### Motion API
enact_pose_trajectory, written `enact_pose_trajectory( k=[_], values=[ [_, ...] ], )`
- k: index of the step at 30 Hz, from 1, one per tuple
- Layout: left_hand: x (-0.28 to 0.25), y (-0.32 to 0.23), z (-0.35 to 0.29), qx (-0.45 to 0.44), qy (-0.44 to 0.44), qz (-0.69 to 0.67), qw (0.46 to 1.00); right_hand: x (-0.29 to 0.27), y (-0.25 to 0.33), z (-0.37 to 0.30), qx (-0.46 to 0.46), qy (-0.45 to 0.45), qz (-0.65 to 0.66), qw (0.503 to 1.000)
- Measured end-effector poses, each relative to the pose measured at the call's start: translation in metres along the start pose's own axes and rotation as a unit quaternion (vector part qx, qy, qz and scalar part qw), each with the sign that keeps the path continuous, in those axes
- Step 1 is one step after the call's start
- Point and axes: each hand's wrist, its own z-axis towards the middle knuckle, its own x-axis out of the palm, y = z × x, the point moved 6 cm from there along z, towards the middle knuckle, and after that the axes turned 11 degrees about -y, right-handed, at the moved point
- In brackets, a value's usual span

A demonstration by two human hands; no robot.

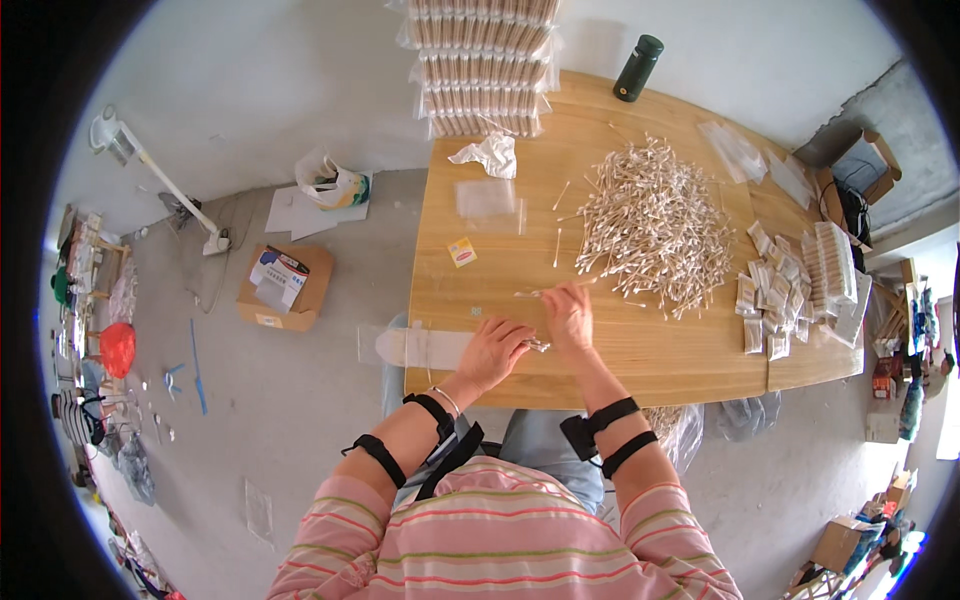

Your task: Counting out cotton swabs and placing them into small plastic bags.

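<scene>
My left hand (490,352) is closed round a small bunch of cotton swabs (539,345), whose tips stick out toward my right hand. Just beside it, my right hand (568,318) pinches a cotton swab (527,294) between thumb and fingers; whether it holds more than one I cannot make out. Beyond my right hand spreads a large loose heap of cotton swabs (655,225). A few stray swabs (557,247) lie to the left of the heap. A clear plastic bag with a white strip (435,350) lies by my left wrist, over the table's left edge.
Clear bags (485,198), a yellow card (462,252) and crumpled white paper (490,155) lie on the wooden table (480,292). Stacked swab packs (485,70) rise at the back left, a dark bottle (638,68) at the back. Small filled packs (770,285) lie right.
</scene>
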Motion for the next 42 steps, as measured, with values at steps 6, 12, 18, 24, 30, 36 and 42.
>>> enact_pose_trajectory(
  k=[6,12,18,24,30,36,42],
  values=[
    [-0.01,0.007,-0.001,-0.079,-0.049,0.056,0.994,-0.01,0.021,-0.002,0.019,0.031,0.027,0.999],
    [-0.006,0.008,0.007,-0.11,-0.03,0.084,0.99,-0.035,-0.017,0.004,0.082,-0.037,-0.086,0.992],
    [-0.004,0.007,0.009,-0.084,0.014,0.081,0.993,0.0,0.028,-0.019,0.01,0.038,0.017,0.999],
    [-0.006,0.003,0.005,-0.064,-0.001,0.069,0.996,-0.005,0.014,0.025,0.106,0.0,-0.005,0.994],
    [-0.001,0.002,0.004,-0.048,0.048,0.054,0.996,0.006,-0.016,0.066,0.113,0.008,-0.17,0.979],
    [-0.009,0.0,0.01,-0.086,-0.032,0.043,0.995,0.007,0.0,0.024,0.017,0.064,-0.059,0.996],
    [-0.01,0.006,0.004,-0.099,-0.023,0.059,0.993,-0.02,0.024,-0.024,-0.004,0.015,0.044,0.999]
  ],
)
